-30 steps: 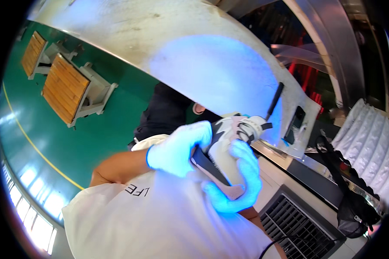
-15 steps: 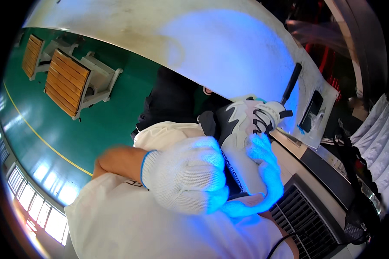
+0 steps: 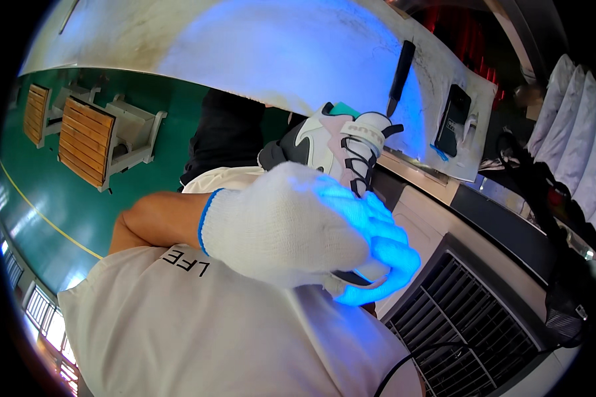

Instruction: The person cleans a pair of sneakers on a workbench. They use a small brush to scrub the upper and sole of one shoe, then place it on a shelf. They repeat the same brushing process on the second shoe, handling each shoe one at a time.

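Observation:
A white, grey, pink and black sneaker (image 3: 318,142) with dark laces lies across my lap, toe towards me. My right hand (image 3: 394,248), in a white knit glove lit blue, wraps round the toe end from the right. Over the front of the sneaker lies my left hand (image 3: 278,225), also gloved, its back turned up. The left fingers are curled in and mostly hidden, so anything inside them does not show. Beyond the sneaker's tongue, a black-handled knife (image 3: 401,73) rests on the worktable (image 3: 139,46).
A dark phone (image 3: 453,119) lies on the table at the right. Below it stands a pale unit with a dark slatted grille (image 3: 463,311), a black cable (image 3: 437,345) crossing it. Slatted wooden seats (image 3: 85,142) stand on the green floor at left. White cloth (image 3: 579,132) hangs far right.
My left hand has moved from beside the sole to across the sneaker's front, overlapping my right hand. The whole view has shifted, so the table and seats appear further left.

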Available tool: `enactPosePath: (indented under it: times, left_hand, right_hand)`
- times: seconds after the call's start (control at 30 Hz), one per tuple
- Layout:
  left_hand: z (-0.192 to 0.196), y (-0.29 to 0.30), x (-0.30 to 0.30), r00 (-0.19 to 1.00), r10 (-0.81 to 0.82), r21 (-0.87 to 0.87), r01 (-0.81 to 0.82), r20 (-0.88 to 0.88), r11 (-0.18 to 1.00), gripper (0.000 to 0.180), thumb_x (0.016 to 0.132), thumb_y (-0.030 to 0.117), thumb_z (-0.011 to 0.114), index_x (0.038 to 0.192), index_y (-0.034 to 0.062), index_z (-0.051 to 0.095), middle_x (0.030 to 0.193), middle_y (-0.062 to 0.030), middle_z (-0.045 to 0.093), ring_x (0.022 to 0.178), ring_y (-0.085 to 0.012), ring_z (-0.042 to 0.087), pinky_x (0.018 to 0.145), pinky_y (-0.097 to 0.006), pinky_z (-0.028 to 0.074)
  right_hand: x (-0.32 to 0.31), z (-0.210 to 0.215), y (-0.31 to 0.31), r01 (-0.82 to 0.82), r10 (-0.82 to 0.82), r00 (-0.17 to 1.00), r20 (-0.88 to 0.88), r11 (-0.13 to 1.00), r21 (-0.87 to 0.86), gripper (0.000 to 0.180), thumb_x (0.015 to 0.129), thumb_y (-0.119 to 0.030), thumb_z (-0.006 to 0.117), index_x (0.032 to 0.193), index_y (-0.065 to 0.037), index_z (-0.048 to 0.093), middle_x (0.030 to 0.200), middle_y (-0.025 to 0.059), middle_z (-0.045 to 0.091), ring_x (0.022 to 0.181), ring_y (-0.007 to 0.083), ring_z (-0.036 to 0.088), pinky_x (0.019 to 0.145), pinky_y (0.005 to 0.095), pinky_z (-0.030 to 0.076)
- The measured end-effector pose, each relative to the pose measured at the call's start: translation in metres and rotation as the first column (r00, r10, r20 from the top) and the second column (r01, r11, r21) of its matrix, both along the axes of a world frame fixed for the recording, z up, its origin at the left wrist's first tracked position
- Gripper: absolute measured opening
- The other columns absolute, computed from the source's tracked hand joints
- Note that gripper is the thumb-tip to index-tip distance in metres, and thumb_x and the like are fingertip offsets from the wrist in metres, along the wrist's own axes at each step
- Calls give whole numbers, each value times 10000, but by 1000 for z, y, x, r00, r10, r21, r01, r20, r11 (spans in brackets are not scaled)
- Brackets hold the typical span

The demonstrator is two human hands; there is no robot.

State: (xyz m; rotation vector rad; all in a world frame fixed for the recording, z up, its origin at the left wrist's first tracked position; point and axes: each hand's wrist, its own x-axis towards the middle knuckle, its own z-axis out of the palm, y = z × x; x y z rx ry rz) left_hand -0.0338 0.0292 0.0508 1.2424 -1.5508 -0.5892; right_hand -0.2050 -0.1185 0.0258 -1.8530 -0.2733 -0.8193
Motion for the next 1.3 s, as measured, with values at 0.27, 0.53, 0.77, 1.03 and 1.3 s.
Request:
enactPosePath:
  times: [0.27, 0.53, 0.77, 1.03, 1.3]
  left_hand:
    - [-2, 6, -6, 993, 72, 157, -57, -91, 986, 429, 885, 376, 872, 1147, 88, 693, 1074, -120, 711, 949, -353, 725, 813, -436, 608]
    - [-23, -3, -13, 990, 10, 85, 2, -140, 996, 383, 851, 269, 870, 1103, 68, 663, 1040, -148, 695, 929, -375, 722, 802, -437, 605]
    - [2, -16, 3, 985, -137, 204, 156, -106, 966, 608, 871, 296, 920, 1392, 66, 706, 1184, -100, 762, 1002, -322, 781, 834, -394, 629]
    - [-7, -7, 12, 965, -56, 92, 82, -256, 992, 486, 797, 221, 909, 1217, 79, 712, 1019, -138, 739, 946, -353, 760, 781, -418, 597]
    - [9, -8, 31, 953, -105, 142, 150, -284, 978, 418, 739, 220, 912, 1085, 65, 737, 921, -175, 729, 868, -398, 731, 735, -448, 569]
  right_hand:
    - [-13, -14, 3, -42, 40, 998, 42, 998, 44, 783, 707, -164, 915, 1368, 18, 539, 1278, 281, 733, 943, 406, 763, 896, 550, 617]
    - [-23, 1, 16, 80, -80, 996, -29, 997, 1, 768, 718, -111, 887, 1392, 3, 538, 1318, 283, 719, 994, 402, 751, 929, 552, 596]
    - [-28, 22, 16, 97, -99, 994, -49, 995, -39, 782, 758, -164, 893, 1432, 12, 537, 1343, 283, 705, 1067, 414, 724, 995, 572, 553]
    - [-10, 44, 12, 54, -61, 993, -102, 996, -71, 805, 804, -225, 901, 1478, 23, 536, 1372, 283, 690, 1152, 428, 693, 1071, 594, 504]
    - [10, 50, 3, -26, 19, 993, -116, 998, -54, 833, 850, -285, 908, 1523, 34, 535, 1401, 283, 675, 1236, 442, 662, 1147, 617, 455]
